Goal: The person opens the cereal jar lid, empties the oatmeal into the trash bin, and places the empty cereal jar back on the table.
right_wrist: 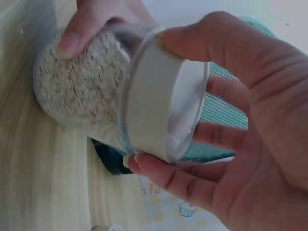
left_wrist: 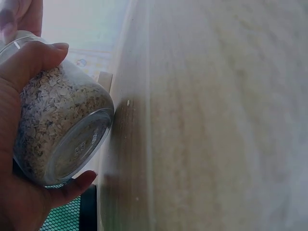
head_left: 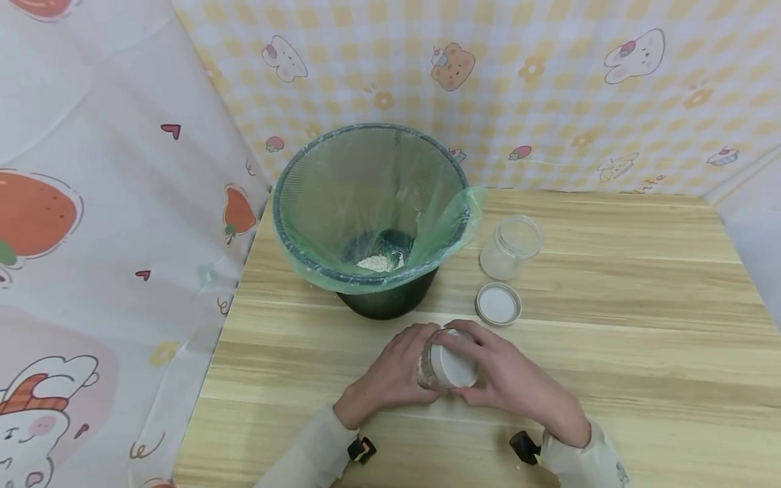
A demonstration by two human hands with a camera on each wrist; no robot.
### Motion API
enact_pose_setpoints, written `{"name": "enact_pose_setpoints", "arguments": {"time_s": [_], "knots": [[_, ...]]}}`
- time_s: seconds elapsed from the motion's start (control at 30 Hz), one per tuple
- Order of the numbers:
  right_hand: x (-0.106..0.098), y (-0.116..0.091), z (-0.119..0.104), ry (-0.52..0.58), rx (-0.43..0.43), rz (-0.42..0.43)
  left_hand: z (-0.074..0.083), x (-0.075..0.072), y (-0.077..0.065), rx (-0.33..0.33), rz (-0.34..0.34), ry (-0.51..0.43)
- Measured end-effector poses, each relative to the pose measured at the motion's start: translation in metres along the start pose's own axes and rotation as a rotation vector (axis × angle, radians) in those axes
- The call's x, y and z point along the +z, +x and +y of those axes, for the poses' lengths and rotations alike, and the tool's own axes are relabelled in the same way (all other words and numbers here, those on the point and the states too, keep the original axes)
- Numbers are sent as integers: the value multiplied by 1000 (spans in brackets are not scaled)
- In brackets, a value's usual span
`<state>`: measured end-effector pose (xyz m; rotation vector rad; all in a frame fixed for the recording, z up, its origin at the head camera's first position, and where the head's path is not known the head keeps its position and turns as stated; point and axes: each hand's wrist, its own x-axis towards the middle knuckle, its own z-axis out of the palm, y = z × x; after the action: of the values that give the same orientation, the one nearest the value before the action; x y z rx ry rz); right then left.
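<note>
The clear jar of flakes [left_wrist: 62, 115] is tilted at the lower centre of the head view, its white lid [right_wrist: 151, 94] on. The left hand [head_left: 396, 369] wraps the body, fingers spread to its girth; the right hand [head_left: 512, 373] grips the lid's edge, fingers and thumb curled. The jar should prove rigid, fairly weighty and slick, perhaps breakable: best keep 1 hand round the body, 1 on the lid. Right of centre lie 1 loose lid [head_left: 497, 303] and, above it, 1 open jar [head_left: 505, 261]; a lined mesh bin [head_left: 390, 298] stands upper centre.
</note>
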<state>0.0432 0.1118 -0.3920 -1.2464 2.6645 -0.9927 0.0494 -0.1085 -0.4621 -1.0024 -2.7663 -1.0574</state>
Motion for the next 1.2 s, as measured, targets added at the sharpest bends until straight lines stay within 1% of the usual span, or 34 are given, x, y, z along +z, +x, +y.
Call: {"name": "enact_pose_setpoints", "arguments": {"time_s": [0.07,0.13,0.2,0.23,0.3,0.43,0.53,0.6,0.7,0.77,0.8,0.87,1.0,1.1,1.2], "knots": [[-1,0,2,-16,-30,-10,-1,0,0,4,5,-9],[-1,-1,2,-28,-36,-14,-1,0,-1,2,4,-12],[0,0,1,-35,-19,-20,-2,1,-1,-10,-1,-16],[1,0,0,-38,6,-25,-2,1,-2,-16,-3,-13],[3,1,-3,-33,84,-34,-2,1,-2,-32,-6,-6],[7,3,-14,16,333,-46,-1,1,-1,-49,7,5],[10,5,-22,56,484,-59,1,1,-1,-45,20,14],[11,6,-25,70,540,-66,2,0,0,-41,24,25],[12,8,-27,89,569,-52,3,-1,0,-36,17,34],[12,7,-26,93,557,-27,4,-1,-1,-34,9,42],[12,6,-25,85,535,-14,5,-1,0,-30,7,46],[12,5,-22,56,468,9,5,-1,0,-28,3,54],[11,3,-16,-3,299,35,4,-2,0,-26,-9,67],[7,4,-11,-22,202,24,3,-3,0,-31,-20,57],[3,4,-6,-16,112,0,2,-3,0,-25,-18,46]]}}
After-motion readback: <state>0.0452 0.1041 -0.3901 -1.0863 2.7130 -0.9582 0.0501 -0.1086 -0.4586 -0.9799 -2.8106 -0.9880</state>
